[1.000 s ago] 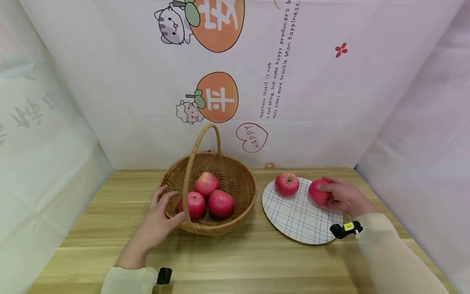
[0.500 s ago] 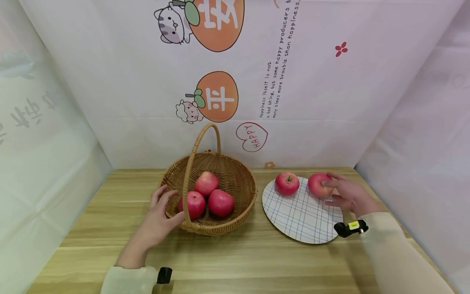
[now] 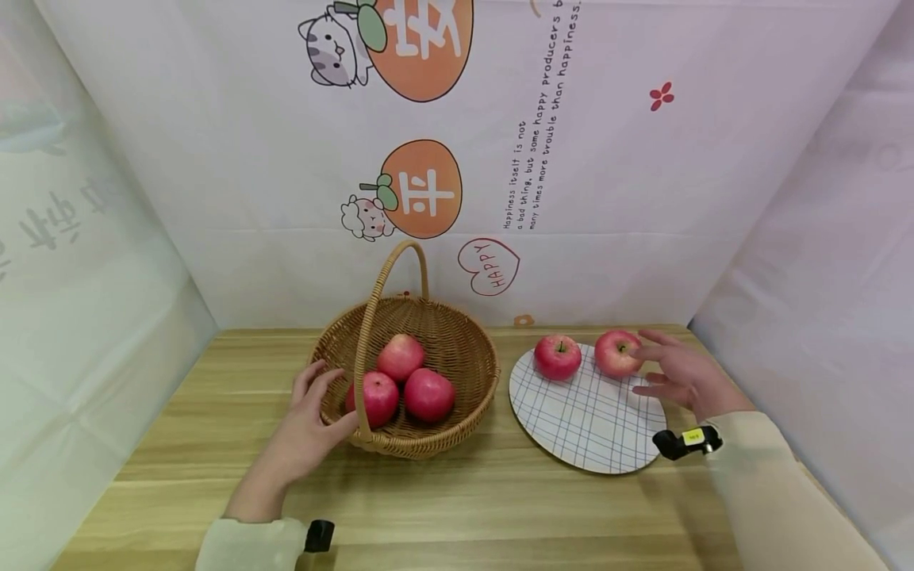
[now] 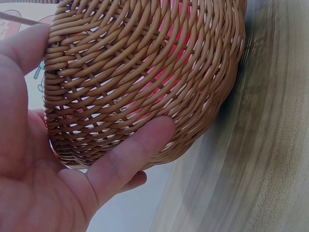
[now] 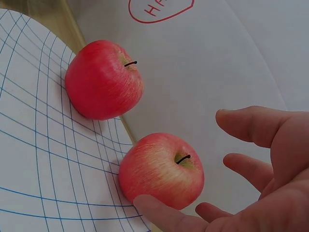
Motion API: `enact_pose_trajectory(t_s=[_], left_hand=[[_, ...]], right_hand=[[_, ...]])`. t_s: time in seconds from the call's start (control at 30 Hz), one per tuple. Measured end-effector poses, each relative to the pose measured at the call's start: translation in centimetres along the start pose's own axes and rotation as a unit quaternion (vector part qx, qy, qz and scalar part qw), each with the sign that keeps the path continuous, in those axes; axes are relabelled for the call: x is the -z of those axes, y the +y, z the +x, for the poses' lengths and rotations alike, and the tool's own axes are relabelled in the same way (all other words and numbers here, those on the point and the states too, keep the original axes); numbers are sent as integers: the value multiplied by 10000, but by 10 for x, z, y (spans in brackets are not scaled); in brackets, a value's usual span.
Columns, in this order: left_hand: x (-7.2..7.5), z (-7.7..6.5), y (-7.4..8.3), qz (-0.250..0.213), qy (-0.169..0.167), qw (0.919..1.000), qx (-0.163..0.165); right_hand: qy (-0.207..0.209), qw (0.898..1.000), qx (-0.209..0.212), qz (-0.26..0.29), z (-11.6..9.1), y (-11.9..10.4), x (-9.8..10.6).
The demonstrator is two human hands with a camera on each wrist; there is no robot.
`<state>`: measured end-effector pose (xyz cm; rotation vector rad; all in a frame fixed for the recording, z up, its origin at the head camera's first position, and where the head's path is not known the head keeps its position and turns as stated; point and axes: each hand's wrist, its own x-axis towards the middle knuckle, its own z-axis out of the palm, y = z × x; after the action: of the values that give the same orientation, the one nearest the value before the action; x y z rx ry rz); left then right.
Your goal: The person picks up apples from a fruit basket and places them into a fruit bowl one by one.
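A wicker basket (image 3: 471, 412) with an arched handle stands on the table and holds several red apples, one being a front apple (image 3: 428, 395). My left hand (image 3: 307, 424) grips its left side, the thumb (image 4: 135, 154) on the outer weave and fingers at the rim. To the right, a round plate (image 3: 593, 436) with blue grid lines bears a left apple (image 3: 558, 357) and a right apple (image 3: 616, 353), both stem up. Beside the right apple is my right hand (image 3: 685, 377), fingers spread, not gripping it. In the right wrist view one digit overlaps its lower edge; contact is unclear.
A white printed cloth (image 3: 607, 198) rises behind the basket and plate. More pale cloth hangs on the left side (image 3: 93, 277) and right side (image 3: 807, 262). The wooden table (image 3: 464, 515) extends in front.
My right hand has put the right apple down at the plate's back, turned it stem up and let go, drawing slightly right. The left hand and basket have stayed in place.
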<state>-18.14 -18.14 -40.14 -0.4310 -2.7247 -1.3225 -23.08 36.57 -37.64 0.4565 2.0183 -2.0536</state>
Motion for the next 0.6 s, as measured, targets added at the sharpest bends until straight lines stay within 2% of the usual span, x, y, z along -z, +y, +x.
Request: enact_pose_trajectory(t_s=[0.23,0.4,0.5,0.6], left_hand=[[0,0,-1,0,-54,10000,55],[0,1,-1,-10,-87,9999,83],[1,1,0,-9,-85,9999,92],[1,0,0,-7,-96,9999,104]], right_hand=[[-3,9988,446,-187,-8,-12,-1],[-21,9955,873,-376,-19,-28,-13],[-157,9953,940,-147,-25,-37,-24],[-335,9954,846,313,-32,-45,-36]])
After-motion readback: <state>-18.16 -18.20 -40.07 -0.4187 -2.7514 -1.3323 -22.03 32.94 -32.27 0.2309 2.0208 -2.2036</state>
